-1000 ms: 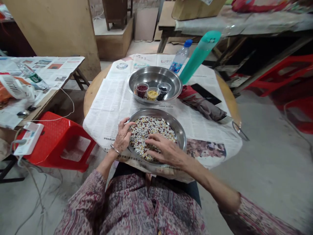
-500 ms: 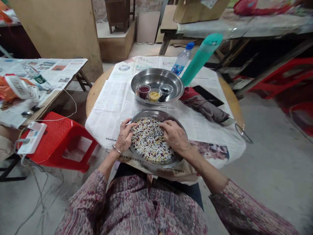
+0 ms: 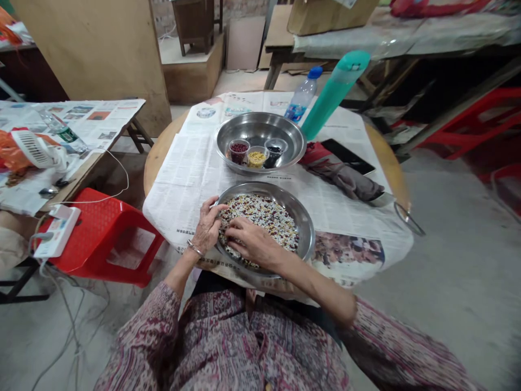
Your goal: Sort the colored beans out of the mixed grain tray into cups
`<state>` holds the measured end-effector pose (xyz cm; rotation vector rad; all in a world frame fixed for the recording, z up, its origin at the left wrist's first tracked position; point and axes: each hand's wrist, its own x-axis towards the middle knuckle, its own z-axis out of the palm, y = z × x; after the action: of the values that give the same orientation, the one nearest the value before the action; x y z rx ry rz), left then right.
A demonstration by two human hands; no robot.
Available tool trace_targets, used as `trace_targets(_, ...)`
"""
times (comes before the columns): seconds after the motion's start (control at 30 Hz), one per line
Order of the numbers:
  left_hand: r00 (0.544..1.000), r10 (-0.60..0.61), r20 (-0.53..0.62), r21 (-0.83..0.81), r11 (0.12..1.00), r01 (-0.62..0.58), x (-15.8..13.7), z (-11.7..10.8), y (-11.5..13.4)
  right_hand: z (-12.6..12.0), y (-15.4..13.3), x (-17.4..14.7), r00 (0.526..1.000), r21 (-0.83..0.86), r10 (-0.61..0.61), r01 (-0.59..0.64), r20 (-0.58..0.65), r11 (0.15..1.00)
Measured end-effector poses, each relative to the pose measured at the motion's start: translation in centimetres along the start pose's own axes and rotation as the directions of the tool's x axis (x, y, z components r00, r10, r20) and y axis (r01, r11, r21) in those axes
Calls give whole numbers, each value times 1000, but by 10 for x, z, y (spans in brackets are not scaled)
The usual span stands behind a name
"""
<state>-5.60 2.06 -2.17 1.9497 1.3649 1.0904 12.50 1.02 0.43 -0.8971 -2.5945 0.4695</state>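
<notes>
The near metal basin (image 3: 308, 239) holds a loose mix of white grains and red, yellow and dark beans (image 3: 268, 212). At its left rim is my left hand (image 3: 207, 225), closed on the edge, with one finger reaching in over the mix; a bracelet circles the wrist. My right hand (image 3: 252, 241) is low over the left part of the mix, palm down. Its fingers are bent and drawn in among the grains, and the fingertips are partly hidden, so what they pinch does not show. A second metal basin (image 3: 285, 124) stands behind, bearing cups of red beans (image 3: 239, 147), yellow beans (image 3: 256, 158) and black beans (image 3: 274, 153).
Newspaper (image 3: 179, 174) covers the round table. A water bottle (image 3: 302, 96), a tall green container (image 3: 336, 95), a folded umbrella (image 3: 350, 182) and a dark tablet-like object (image 3: 345, 155) stand or lie at the right. A red stool (image 3: 97, 228) with a power strip (image 3: 57, 232) is at the left.
My right hand has moved left across the mix, from the basin's right side to its left part. The grains on the right are now uncovered. My left hand has stayed at the rim.
</notes>
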Motion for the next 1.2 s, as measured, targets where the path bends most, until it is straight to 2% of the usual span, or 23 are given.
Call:
trace_targets(0.1, 1000, -9, 0, -7, 1000, 9, 0, 0, 0, -12, 1, -27, 988, -5, -60, 61, 143, 998)
trace_targets(0.2, 1000, -2, 4, -16, 1000, 2, 0, 1, -1, -24, 13, -50, 986, -7, -18, 19, 163, 1000)
trace_targets(0.33, 1000, 4, 7, -14, 1000, -4, 0, 1, -2, -32, 37, -56, 989, -26, 147, -146, 8, 989)
trace_targets(0.47, 1000, 2, 3, -11, 1000, -2, 0, 1, -3, -28, 49, -37, 917, -67, 336, -357, -214, 932)
trace_targets(0.53, 1000, -3, 3, -6, 1000, 3, 0, 1, -3, -21, 45, -25, 906, -64, 347, -371, -243, 926)
trace_targets(0.67, 1000, -11, 7, 3, 1000, 11, 0, 1, -3, -6, 30, -2, 958, -62, 261, -269, -118, 961)
trace_targets(0.77, 1000, 0, 3, 4, 1000, 0, 0, 1, -3, -3, 24, 6, 960, 20, 280, -280, 2, 960)
trace_targets(0.87, 1000, 6, 1, -2, 1000, -6, 0, 2, -4, -11, 20, -1, 957, 166, 278, -289, 87, 943)
trace_targets(0.97, 1000, 1, 5, -12, 1000, -1, -1, 2, -4, -24, 14, -23, 968, 228, 178, -216, 176, 949)
trace_targets(1.1, 1000, 3, 11, -24, 1000, -3, -1, 2, -3, -34, 11, -51, 961, 148, 71, -114, 266, 982)
trace_targets(1.2, 1000, 0, 10, -27, 1000, 1, -1, 2, -3, -33, 22, -55, 970, 33, 117, -127, 212, 991)
